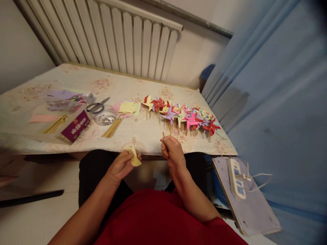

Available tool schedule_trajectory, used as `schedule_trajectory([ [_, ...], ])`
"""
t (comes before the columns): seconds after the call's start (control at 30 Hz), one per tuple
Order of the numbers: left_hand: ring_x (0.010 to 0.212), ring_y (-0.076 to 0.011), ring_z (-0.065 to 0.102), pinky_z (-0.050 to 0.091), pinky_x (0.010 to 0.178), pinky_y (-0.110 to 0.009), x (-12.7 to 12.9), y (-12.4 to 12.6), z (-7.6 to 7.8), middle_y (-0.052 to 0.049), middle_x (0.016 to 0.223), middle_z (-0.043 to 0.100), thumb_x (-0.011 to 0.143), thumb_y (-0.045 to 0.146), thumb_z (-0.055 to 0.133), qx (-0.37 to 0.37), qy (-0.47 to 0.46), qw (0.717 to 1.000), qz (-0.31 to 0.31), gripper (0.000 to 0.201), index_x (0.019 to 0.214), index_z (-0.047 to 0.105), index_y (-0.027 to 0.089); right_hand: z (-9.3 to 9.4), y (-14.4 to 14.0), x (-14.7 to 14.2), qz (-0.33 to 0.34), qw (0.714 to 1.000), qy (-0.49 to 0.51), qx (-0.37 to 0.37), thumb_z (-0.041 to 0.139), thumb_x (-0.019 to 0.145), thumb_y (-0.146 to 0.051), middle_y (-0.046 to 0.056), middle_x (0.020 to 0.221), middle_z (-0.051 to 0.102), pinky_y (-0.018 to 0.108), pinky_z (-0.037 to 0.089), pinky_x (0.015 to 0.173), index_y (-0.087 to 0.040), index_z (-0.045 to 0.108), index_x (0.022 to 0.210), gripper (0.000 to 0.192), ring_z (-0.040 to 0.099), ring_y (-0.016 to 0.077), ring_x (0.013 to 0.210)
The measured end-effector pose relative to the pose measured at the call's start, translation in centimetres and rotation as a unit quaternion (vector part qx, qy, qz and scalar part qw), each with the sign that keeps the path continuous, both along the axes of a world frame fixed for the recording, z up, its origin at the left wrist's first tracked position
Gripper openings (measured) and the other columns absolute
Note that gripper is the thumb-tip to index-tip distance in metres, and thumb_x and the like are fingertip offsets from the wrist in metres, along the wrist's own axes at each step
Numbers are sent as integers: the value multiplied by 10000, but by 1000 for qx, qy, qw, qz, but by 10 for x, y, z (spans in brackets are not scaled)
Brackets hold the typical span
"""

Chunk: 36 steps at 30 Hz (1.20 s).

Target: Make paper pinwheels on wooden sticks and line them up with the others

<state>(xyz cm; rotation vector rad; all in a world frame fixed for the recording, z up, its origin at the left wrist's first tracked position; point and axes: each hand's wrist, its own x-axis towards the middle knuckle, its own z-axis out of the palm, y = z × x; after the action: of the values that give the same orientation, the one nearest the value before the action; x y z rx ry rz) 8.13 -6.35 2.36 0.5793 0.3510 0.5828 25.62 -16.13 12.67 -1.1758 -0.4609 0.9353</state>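
Pinched in my left hand [122, 164] is a yellow paper pinwheel head [136, 160], partly folded, held just past the table's front edge. My right hand [173, 151] is closed around a thin wooden stick [164, 135], whose tip pokes out above the fingers. Behind it, many finished paper pinwheels [194, 119] on sticks lie in a row, in pink, red, purple and yellow. A bundle of loose sticks [112, 127] rests left of centre, beside a clear dish of small metal pins [106, 118]. Scissors [95, 107] lie across that dish.
Yellow paper pieces [127, 108] are stacked at mid-table. To the left stands a clear box with a purple label [76, 126], holding sticks, near pink paper [43, 117]. A power strip [236, 178] sits on a small board at the right, by a blue curtain [288, 102].
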Motion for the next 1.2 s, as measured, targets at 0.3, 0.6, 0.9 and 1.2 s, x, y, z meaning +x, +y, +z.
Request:
schedule_trajectory([
  [0.3,721,-148,627,507,718,-256,11,-3,16,-62,742,661,662,255,861,22,-12,999,-26,252,761,701,88,-2,2,-4,-25,1000,4,-7,638,688,-332,-108,446,466,176,114,339,-191,559,739,169,221,21,310],
  [0.6,677,-137,606,475,676,-254,46,-5,49,-40,711,631,671,259,856,35,-71,995,-68,268,747,657,96,4,-1,-13,-7,1000,-12,4,665,678,-317,-67,601,561,177,176,362,-166,625,800,199,315,17,356],
  [0.9,666,-129,626,519,684,-247,64,-6,67,-9,691,616,714,142,801,16,-94,994,-46,218,709,583,131,8,-6,-25,31,999,-44,-4,646,725,-281,-63,548,521,165,243,387,-177,691,874,187,360,46,423],
  [1.2,547,-148,621,566,487,-282,61,-8,74,4,694,595,710,218,817,63,-107,989,-77,290,700,538,140,14,-9,-37,16,998,-48,23,692,713,-292,-69,574,571,181,340,368,-197,622,843,176,442,64,403],
])
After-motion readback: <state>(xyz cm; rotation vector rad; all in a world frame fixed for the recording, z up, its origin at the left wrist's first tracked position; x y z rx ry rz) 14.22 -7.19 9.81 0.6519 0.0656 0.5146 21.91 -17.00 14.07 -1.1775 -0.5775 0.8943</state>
